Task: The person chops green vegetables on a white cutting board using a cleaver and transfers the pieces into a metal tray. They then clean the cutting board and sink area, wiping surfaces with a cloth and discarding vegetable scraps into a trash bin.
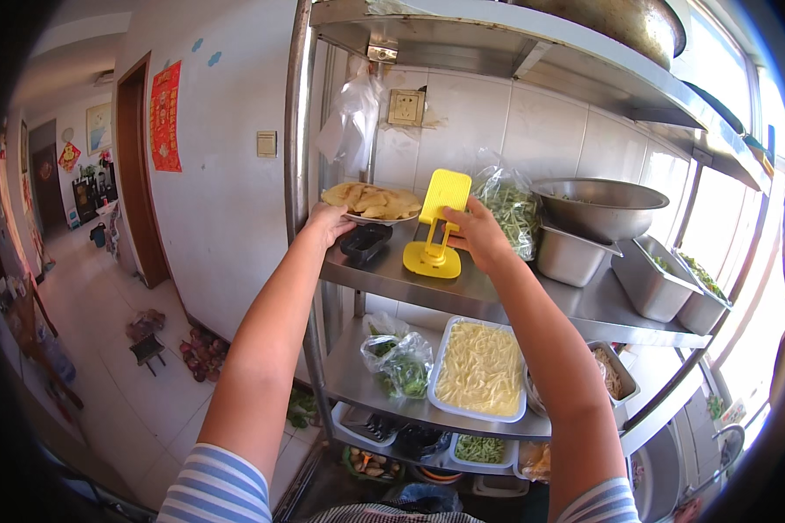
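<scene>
My left hand [330,222] grips the near left rim of a plate [381,219] heaped with flat, pale brown pieces of food [373,200], at the left end of the steel shelf. My right hand [476,229] holds a yellow folding phone stand [446,196] by its upper part; its round-cornered base is at the shelf's surface, and whether it rests there I cannot tell. Between the hands, a black plastic tray [366,242] lies just below the plate. A clear plastic bag of cut green vegetables [510,212] stands behind my right hand.
Right of the bag, a steel bowl [602,209] sits above steel pans [572,256]. The steel shelf edge [497,304] runs below my hands, above a tray of pale shreds [481,369] and bagged greens [399,366]. A metal post [299,131] rises beside my left hand; another shelf [497,29] is overhead.
</scene>
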Demonstrator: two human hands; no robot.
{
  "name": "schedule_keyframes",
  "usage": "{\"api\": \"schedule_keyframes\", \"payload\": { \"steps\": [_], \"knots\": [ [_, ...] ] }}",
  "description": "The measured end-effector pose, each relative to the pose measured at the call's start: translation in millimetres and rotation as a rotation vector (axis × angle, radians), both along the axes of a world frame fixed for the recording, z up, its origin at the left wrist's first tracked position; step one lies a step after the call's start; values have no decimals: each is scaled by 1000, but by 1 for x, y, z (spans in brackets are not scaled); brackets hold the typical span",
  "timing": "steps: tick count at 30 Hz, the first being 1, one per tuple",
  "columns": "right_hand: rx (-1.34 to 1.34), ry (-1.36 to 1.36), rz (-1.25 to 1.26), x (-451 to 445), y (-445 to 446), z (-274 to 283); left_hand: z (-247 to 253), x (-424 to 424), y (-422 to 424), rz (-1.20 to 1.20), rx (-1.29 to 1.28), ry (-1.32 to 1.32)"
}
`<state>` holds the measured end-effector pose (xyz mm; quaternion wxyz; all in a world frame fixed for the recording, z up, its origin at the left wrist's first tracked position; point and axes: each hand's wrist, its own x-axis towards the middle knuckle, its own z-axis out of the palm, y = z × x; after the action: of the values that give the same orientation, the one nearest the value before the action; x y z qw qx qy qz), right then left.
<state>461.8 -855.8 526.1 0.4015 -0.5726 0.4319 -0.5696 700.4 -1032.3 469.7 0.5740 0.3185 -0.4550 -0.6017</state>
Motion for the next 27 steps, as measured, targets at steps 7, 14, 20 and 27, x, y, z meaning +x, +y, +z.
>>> {"api": "schedule_keyframes", "payload": {
  "steps": [7, 14, 20, 27],
  "knots": [
    [-165, 10, 5, 0, 34, 28, 12, 4, 34, 18, 95, -139],
    [-203, -1, -14, -22, 84, 33, 24, -21, 163, 281, -642, -308],
    [-233, -71, -122, -54, 161, 5, -8, -120, 248, -424, -1018, -379],
    [-158, -139, -508, -120, 294, -78, -107, -254, 316, -954, -618, 24]
  ]
}}
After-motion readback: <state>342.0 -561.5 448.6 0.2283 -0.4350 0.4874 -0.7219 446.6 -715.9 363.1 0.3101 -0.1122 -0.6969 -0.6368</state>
